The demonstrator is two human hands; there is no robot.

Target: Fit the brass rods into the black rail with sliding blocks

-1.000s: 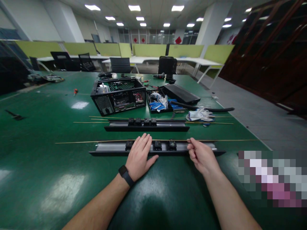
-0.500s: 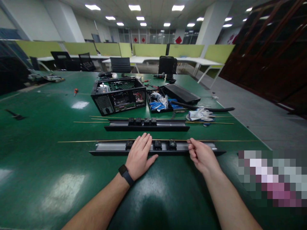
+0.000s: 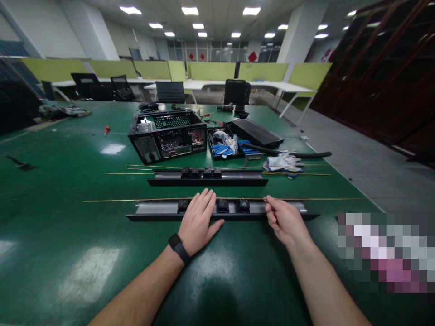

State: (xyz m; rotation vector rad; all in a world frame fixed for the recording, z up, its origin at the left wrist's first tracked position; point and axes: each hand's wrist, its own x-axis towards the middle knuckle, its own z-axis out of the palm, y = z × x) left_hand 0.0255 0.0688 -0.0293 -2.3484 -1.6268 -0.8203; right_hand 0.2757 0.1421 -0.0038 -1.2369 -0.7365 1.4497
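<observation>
My left hand (image 3: 200, 213) lies flat, palm down, across a long black channel (image 3: 285, 218) with a pale inner strip, its thumb spread to the right. Under and beside it are small black blocks set in the channel; one block (image 3: 223, 205) shows just right of the fingers, another (image 3: 244, 205) farther right. Along the channel's far edge runs a long thin brass-coloured rod (image 3: 112, 201), reaching past both ends. Thumb and forefinger of my right hand (image 3: 285, 217) are pinched at this rod, right of the blocks. The exact contact is partly hidden by the fingers.
Beyond lies a second, shorter black channel (image 3: 207, 182) with several black blocks and thin rods. Farther back stand an open computer case (image 3: 166, 136), a black tray holding blue-and-white gloves (image 3: 224, 145), a dark panel (image 3: 256, 132), and white gloves (image 3: 284, 161) near the table's right edge.
My right hand has shifted slightly left along the rod, still pinched. The left hand stays in place on the channel.
</observation>
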